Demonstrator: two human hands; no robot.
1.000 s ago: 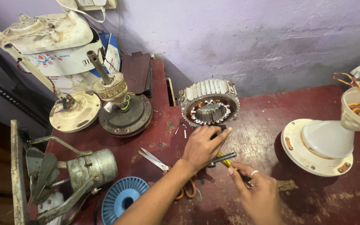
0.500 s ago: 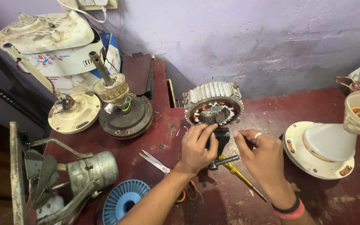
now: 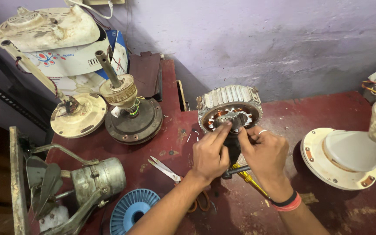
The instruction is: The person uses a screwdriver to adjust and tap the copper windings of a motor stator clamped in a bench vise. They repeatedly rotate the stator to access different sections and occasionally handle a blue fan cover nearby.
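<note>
While both hands, left (image 3: 209, 154) and right (image 3: 264, 152), curl inward, fingertips pinch the rotor (image 3: 233, 130).

One package shows: a cardboard box (image 3: 72, 61) at the back left corner of the worktop (image 3: 327, 217), against the wall. It is mostly white with a red and blue flower-like print on its front, a small dark label patch near its right end, and a blue side panel facing right. A worn cream fan cover (image 3: 44, 26) lies on top of it, and no signs or screens are visible.
</note>
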